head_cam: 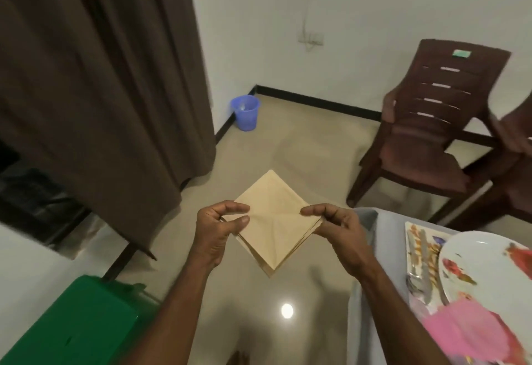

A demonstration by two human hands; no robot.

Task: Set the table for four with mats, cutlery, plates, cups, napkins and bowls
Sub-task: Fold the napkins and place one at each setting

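I hold a stack of folded beige napkins [272,220] in front of me over the floor, turned like a diamond. My left hand [217,229] pinches its left corner and my right hand [335,225] pinches its right corner. At the right edge, the table with a pale cloth [374,249] carries a patterned mat [417,238], a white flowered plate [489,261], cutlery [419,281] beside the plate, and a pink object [472,333], blurred, near the front.
Two dark brown plastic chairs [431,122] stand at the table's far side. A blue bin [245,112] sits in the corner. A brown curtain [100,76] hangs at left, and a green plastic object [77,324] lies at lower left.
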